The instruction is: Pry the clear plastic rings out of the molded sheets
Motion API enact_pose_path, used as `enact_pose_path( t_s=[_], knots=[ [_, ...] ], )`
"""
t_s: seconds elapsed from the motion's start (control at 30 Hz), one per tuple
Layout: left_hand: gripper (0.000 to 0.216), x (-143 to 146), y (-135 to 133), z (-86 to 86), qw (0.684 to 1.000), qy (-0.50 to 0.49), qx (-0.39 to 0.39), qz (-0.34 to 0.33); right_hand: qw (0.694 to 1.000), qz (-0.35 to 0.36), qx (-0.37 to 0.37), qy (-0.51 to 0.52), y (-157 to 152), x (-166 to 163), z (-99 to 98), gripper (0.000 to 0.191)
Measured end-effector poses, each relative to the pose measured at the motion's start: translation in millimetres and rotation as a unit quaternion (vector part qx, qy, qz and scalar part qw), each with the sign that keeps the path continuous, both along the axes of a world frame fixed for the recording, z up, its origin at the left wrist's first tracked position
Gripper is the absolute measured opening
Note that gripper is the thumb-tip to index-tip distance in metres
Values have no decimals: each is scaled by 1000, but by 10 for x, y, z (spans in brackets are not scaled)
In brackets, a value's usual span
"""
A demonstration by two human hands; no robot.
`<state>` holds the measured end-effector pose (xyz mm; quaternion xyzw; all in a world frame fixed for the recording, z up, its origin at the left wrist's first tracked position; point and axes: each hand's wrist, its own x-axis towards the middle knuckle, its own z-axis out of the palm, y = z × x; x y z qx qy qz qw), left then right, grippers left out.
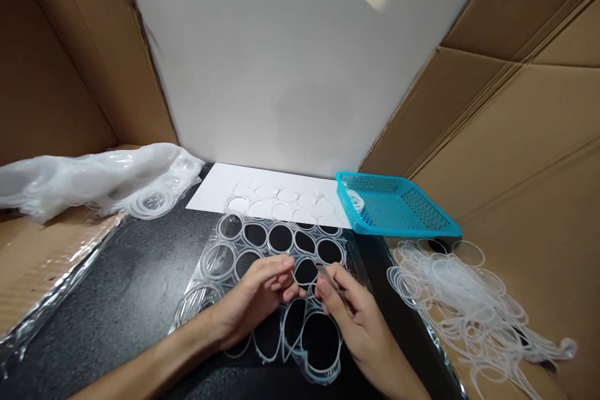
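A clear plastic sheet with rows of round cut rings (280, 239) lies in front of me, and the dark tabletop shows through its circles. My left hand (267, 290) hovers over the middle of the sheet, thumb apart from its loosely curled fingers; I see nothing gripped in it. Close beside it, my right hand (349, 309) pinches a thin translucent plastic piece (323, 271) between thumb and forefinger. Whether that piece is a full ring I cannot tell. Both hands cover part of the sheet.
White paper (215, 190) lies under the sheet's far end. A blue plastic basket (398, 225) at the back right holds a few rings. Loose clear rings (459, 287) are heaped at right. Bundled plastic sheets (103, 178) lie at left. Cardboard walls (525, 137) flank the table.
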<state>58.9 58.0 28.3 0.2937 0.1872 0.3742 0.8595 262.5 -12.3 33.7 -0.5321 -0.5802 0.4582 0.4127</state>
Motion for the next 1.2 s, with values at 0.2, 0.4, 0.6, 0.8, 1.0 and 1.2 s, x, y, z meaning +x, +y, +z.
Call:
enact_pose_path(
  t_s=[0.2, 0.4, 0.6, 0.8, 1.0, 1.2],
  knots=[
    [40, 35, -2, 10, 999, 22, 24, 13, 999, -25, 20, 2, 26, 0, 26, 34],
    [41, 21, 4, 5, 999, 28, 33, 25, 997, -62, 47, -13, 64, -12, -8, 36],
    [40, 37, 40, -55, 998, 42, 35, 11, 999, -39, 26, -4, 67, 44, -44, 37],
    [42, 45, 85, -86, 997, 61, 41, 15, 1000, -4, 11, -24, 89, 68, -60, 39],
    [42, 39, 76, -66, 996, 72, 50, 17, 999, -46, 25, -8, 94, 56, -44, 39],
    [42, 43, 81, -77, 995, 80, 57, 33, 996, -86, 35, 11, 70, 51, -49, 38]
  ],
)
